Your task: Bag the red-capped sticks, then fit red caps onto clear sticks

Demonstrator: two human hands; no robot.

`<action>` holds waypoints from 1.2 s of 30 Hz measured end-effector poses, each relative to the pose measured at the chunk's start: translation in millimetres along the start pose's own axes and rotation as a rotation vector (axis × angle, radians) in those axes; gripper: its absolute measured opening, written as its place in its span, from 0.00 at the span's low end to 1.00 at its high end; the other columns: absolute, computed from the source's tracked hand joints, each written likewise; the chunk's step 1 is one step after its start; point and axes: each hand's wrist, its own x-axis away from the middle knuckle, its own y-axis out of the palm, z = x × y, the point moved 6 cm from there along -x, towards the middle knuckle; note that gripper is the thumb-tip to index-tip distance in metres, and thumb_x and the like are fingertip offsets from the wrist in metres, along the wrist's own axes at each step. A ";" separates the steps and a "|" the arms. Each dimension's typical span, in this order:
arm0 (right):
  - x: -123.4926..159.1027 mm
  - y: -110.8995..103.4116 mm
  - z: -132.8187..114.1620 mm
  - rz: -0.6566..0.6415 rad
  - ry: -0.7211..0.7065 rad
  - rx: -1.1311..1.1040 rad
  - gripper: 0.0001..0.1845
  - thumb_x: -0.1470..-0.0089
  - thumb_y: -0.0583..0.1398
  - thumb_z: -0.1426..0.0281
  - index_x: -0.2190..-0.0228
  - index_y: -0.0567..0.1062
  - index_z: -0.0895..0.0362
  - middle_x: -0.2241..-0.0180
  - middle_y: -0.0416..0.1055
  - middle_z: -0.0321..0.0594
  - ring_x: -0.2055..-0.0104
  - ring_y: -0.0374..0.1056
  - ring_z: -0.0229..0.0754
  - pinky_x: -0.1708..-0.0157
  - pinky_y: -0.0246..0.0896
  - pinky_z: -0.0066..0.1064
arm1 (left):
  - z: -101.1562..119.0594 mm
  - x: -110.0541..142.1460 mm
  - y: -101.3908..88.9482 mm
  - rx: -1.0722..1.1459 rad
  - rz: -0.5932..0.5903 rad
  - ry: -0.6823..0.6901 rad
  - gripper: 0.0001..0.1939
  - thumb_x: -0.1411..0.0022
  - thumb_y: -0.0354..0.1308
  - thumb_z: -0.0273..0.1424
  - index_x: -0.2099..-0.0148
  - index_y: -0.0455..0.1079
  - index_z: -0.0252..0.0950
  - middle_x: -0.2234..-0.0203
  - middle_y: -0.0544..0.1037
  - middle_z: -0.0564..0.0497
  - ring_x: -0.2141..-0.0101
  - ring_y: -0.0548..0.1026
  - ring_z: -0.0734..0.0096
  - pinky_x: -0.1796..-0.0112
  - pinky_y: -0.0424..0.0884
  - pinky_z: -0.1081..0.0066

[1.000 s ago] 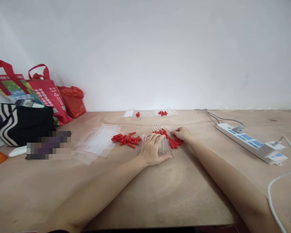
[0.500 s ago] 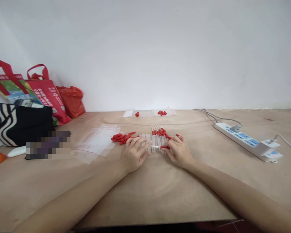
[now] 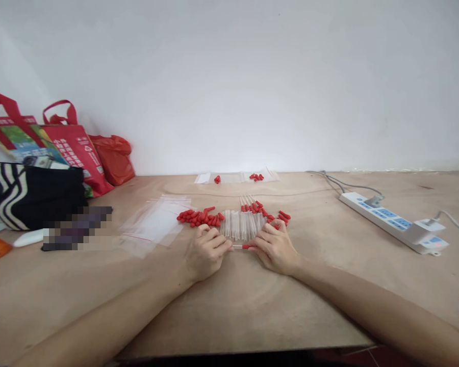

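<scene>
My left hand (image 3: 211, 252) pinches the left end of a clear dropper tube (image 3: 237, 246), held level just in front of a row of similar tubes (image 3: 241, 224). A red rubber bulb (image 3: 246, 246) sits at the tube's right end, gripped between the fingertips of my right hand (image 3: 275, 247). How far the tube goes into the bulb is hidden. Left of the row lies a pile of red rubber bulbs (image 3: 199, 218). More loose bulbs (image 3: 284, 215) lie beyond my right hand. Behind the row, several droppers with bulbs fitted (image 3: 248, 206) lie pointing away from me.
Flat clear zip bags (image 3: 156, 219) lie to the left. Bags with red bulbs (image 3: 233, 177) lie by the wall. A white power strip (image 3: 392, 221) with cables is at the right. Shopping bags (image 3: 76, 153) and a black striped bag (image 3: 42, 196) stand at the far left.
Both hands have come nearer to me, off the tube row. A tube now spans between them, with the bulb from my right hand at its end.
</scene>
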 end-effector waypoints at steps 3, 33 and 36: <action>7.7 -5.2 9.6 0.018 0.009 0.016 0.10 0.47 0.52 0.71 0.75 0.72 0.56 0.80 0.65 0.36 0.71 0.56 0.37 0.62 0.43 0.36 | -12.7 9.0 -5.4 0.013 0.041 -0.042 0.10 0.41 0.48 0.25 0.73 0.67 0.36 0.82 0.71 0.55 0.76 0.66 0.74 0.67 0.57 0.66; 60.7 10.8 164.6 0.061 1.100 -0.281 0.15 0.55 0.55 0.59 0.72 0.73 0.58 0.75 0.71 0.39 0.75 0.64 0.37 0.75 0.56 0.27 | -32.9 -30.2 63.0 0.352 -0.015 -0.301 0.07 0.46 0.49 0.23 0.71 0.67 0.35 0.74 0.71 0.51 0.73 0.70 0.74 0.70 0.68 0.73; 57.2 5.5 162.4 0.118 1.039 -0.259 0.15 0.55 0.55 0.58 0.73 0.72 0.58 0.74 0.72 0.40 0.72 0.65 0.38 0.73 0.57 0.28 | -29.4 -29.3 60.8 0.399 -0.003 -0.289 0.06 0.45 0.50 0.27 0.68 0.68 0.34 0.72 0.72 0.49 0.73 0.71 0.74 0.69 0.69 0.72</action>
